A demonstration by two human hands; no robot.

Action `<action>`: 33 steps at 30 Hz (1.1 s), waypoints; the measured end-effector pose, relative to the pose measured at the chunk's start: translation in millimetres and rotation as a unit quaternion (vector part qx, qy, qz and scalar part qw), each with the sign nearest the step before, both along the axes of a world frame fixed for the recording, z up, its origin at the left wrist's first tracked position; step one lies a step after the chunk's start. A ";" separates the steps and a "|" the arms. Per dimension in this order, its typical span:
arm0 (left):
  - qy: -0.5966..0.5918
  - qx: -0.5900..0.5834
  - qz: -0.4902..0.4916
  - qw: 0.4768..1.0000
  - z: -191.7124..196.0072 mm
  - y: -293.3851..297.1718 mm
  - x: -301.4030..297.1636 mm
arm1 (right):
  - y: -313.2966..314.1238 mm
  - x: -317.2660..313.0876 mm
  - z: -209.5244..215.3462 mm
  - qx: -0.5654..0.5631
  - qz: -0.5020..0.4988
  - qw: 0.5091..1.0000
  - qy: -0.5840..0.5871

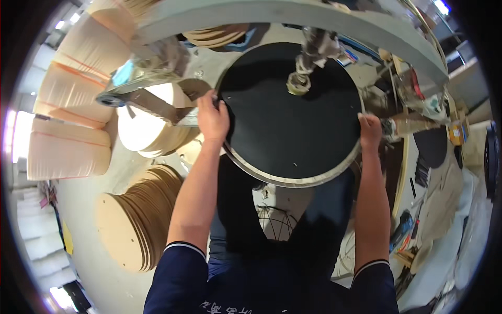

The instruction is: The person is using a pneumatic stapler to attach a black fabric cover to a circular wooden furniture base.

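A large round black disc (287, 131) with a pale metal-looking rim (303, 182) lies in front of me, above my thighs. My left hand (213, 119) is closed on its left edge, the fingers partly hidden behind it. At the right edge my right hand (370, 132) is also closed, its thumb on the rim. Over the far part of the disc hangs a machine head (299, 82) wrapped in plastic film, its tip at or just above the black surface. Whether that tip touches cannot be told. What supports the disc from below is hidden.
A grey machine arm (293, 14) arches across the far side. On the floor at left stands a stack of round wooden boards (123, 225), with pale discs (149, 125) beyond. Wrapped foam rolls (68, 149) line the far left. Tools (401, 230) lie at right.
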State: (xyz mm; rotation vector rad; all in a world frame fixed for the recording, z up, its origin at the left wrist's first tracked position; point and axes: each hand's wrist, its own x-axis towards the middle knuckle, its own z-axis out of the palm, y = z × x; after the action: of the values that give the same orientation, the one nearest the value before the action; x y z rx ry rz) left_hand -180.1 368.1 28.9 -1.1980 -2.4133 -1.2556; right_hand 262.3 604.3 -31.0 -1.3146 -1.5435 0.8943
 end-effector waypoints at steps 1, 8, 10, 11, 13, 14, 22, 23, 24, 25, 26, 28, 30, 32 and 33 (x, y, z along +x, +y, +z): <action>-0.004 0.016 -0.009 1.000 -1.9 2.0 -2.6 | 5.6 1.9 -2.4 -0.008 -0.003 1.000 -0.012; -0.023 -0.020 -0.012 0.999 -6.2 3.5 -4.1 | -7.3 -5.5 11.3 -0.055 -0.060 0.996 -0.040; -0.028 -0.021 -0.015 0.999 -6.8 5.3 -3.9 | -7.6 -4.7 12.7 -0.051 -0.066 0.996 -0.044; -0.031 -0.023 -0.014 0.999 -6.9 4.4 -3.4 | -9.3 -4.5 12.9 -0.046 -0.070 0.995 -0.047; -0.034 -0.027 -0.013 0.999 -5.8 1.9 -3.0 | -12.9 -5.7 13.6 -0.048 -0.071 0.995 -0.043; -0.037 -0.028 -0.012 0.999 -4.9 2.8 -3.7 | -11.8 -5.7 13.8 -0.047 -0.072 0.996 -0.038; -0.047 -0.035 -0.011 0.998 -4.0 1.8 -1.5 | -7.7 -0.7 5.0 -0.053 -0.074 0.993 -0.074; -0.051 -0.036 -0.010 0.998 -3.6 0.8 -1.3 | -10.3 -2.4 6.2 -0.050 -0.078 0.993 -0.078; -0.051 -0.038 -0.010 0.998 -3.3 0.4 -1.7 | -11.6 -4.0 7.6 -0.053 -0.078 0.992 -0.079; -0.044 -0.040 -0.012 0.998 -3.1 0.4 -2.8 | -11.8 -5.9 9.0 -0.050 -0.080 0.992 -0.081; -0.039 -0.041 -0.015 0.998 -2.3 1.3 -2.8 | -11.4 -6.2 10.9 -0.046 -0.081 0.992 -0.085; -0.038 -0.044 -0.016 0.998 -2.3 1.0 -2.8 | -12.8 -6.7 13.2 -0.051 -0.081 0.992 -0.080; -0.036 -0.046 -0.018 0.998 -0.1 2.4 -1.5 | -12.8 -7.1 14.8 -0.055 -0.082 0.992 -0.076; -0.026 -0.053 -0.012 0.998 2.8 3.3 -0.9 | -13.3 -8.9 15.7 -0.046 -0.082 0.992 -0.080; -0.026 -0.056 -0.014 0.998 4.2 3.5 0.1 | -13.7 -9.8 16.4 -0.049 -0.085 0.992 -0.080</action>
State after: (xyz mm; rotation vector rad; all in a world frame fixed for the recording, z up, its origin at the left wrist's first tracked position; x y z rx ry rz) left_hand -180.0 371.6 33.1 -1.2486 -2.5423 -1.1883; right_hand 252.5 590.6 -14.6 -1.5952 -1.4971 0.7820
